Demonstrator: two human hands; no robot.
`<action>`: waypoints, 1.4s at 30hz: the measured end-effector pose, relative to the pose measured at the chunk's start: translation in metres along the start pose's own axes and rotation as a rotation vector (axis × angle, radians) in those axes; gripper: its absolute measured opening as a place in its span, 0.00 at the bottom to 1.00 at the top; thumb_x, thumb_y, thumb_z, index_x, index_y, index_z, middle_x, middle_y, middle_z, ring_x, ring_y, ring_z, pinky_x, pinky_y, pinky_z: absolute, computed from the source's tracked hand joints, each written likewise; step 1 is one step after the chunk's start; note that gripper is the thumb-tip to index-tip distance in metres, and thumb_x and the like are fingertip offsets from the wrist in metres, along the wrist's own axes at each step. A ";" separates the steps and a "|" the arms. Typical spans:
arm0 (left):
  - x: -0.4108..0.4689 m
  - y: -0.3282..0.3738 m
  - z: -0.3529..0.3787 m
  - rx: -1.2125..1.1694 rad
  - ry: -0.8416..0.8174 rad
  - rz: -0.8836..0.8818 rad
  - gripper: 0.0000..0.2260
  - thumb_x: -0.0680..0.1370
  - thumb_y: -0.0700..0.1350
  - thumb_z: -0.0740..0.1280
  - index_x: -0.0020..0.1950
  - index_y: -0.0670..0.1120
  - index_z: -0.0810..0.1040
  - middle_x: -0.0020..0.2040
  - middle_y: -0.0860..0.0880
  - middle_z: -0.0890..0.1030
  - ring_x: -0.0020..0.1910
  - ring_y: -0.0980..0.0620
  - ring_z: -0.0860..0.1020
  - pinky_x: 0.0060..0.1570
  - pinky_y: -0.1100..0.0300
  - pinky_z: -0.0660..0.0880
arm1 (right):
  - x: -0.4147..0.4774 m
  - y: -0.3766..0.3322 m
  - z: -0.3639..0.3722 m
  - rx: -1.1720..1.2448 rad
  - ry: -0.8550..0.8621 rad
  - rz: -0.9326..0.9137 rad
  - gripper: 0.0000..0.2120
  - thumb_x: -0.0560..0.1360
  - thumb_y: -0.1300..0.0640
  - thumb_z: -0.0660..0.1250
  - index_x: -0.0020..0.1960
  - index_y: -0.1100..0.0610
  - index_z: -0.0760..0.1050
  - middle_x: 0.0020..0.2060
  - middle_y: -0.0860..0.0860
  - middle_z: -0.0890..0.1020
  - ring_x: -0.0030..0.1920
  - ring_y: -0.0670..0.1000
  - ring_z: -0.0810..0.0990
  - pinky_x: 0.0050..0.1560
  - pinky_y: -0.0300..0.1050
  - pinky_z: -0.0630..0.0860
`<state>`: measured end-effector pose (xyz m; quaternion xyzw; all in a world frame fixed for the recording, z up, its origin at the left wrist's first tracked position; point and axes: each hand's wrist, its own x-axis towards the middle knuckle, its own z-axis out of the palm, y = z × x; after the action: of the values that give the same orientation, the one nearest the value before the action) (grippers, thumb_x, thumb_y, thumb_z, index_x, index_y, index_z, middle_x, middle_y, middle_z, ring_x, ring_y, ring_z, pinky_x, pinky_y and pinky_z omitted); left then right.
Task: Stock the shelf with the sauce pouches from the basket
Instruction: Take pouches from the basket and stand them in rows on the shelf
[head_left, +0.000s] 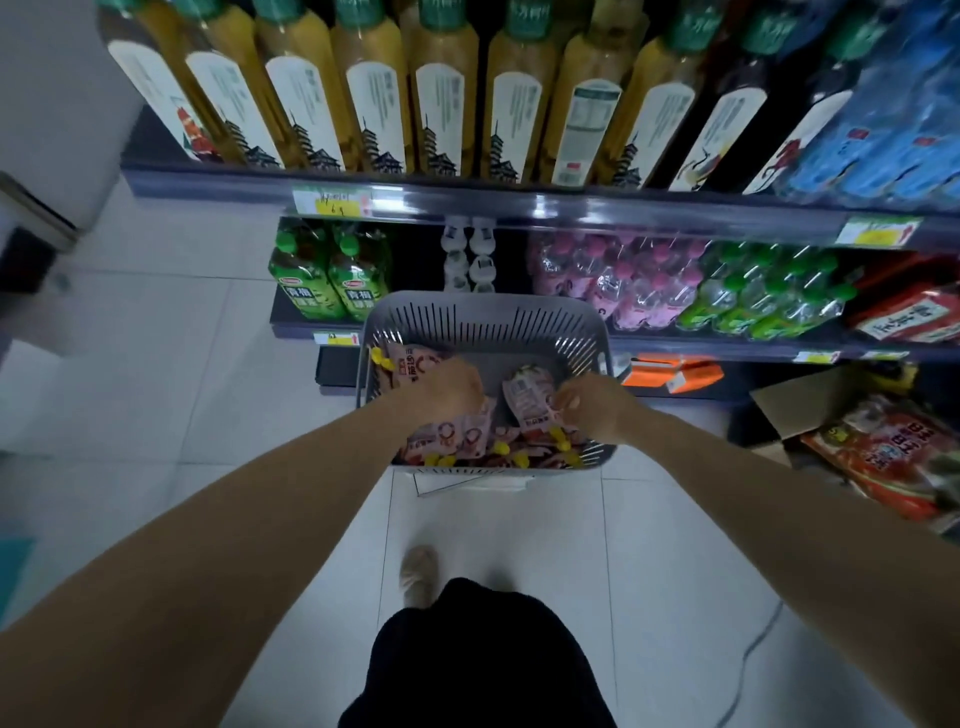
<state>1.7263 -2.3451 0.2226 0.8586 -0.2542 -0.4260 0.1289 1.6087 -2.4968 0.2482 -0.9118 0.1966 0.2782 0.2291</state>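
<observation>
White floor tiles (182, 364) hold the grey basket (483, 304) close under the shelf (519, 208); your left hand (447, 389) and right hand (592, 410) each curl around sauce pouches (527, 395) inside it, ready to lift them.

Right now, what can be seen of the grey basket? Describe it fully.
The basket is grey plastic, rectangular with rounded corners and slotted walls. It stands upright on the pale tiled floor before the shelves, open-topped, partly filled with pink, yellow-capped pouches. The left hand and right hand reach inside; the right pinches a pouch.
</observation>
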 end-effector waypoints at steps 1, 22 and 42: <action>0.005 -0.005 0.006 0.018 -0.021 -0.008 0.10 0.76 0.37 0.60 0.37 0.47 0.74 0.38 0.51 0.75 0.36 0.55 0.73 0.36 0.65 0.69 | 0.007 0.005 0.006 -0.022 -0.018 0.005 0.13 0.76 0.64 0.61 0.59 0.61 0.79 0.60 0.59 0.79 0.60 0.58 0.77 0.61 0.46 0.72; 0.085 -0.049 0.101 0.193 -0.142 -0.067 0.13 0.75 0.42 0.66 0.58 0.41 0.75 0.57 0.43 0.79 0.54 0.44 0.77 0.45 0.57 0.71 | 0.080 0.051 0.091 -0.019 -0.230 0.125 0.16 0.78 0.60 0.62 0.65 0.57 0.73 0.60 0.53 0.77 0.59 0.55 0.77 0.53 0.37 0.73; 0.094 -0.070 0.079 -0.178 0.045 -0.108 0.11 0.72 0.33 0.62 0.46 0.40 0.83 0.49 0.43 0.82 0.50 0.46 0.79 0.51 0.57 0.77 | 0.097 0.046 0.096 -0.128 -0.082 0.237 0.14 0.75 0.65 0.63 0.60 0.65 0.75 0.56 0.60 0.79 0.56 0.57 0.78 0.54 0.43 0.74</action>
<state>1.7340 -2.3381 0.0817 0.8657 -0.1656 -0.4337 0.1873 1.6208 -2.5061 0.1048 -0.8829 0.2751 0.3523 0.1437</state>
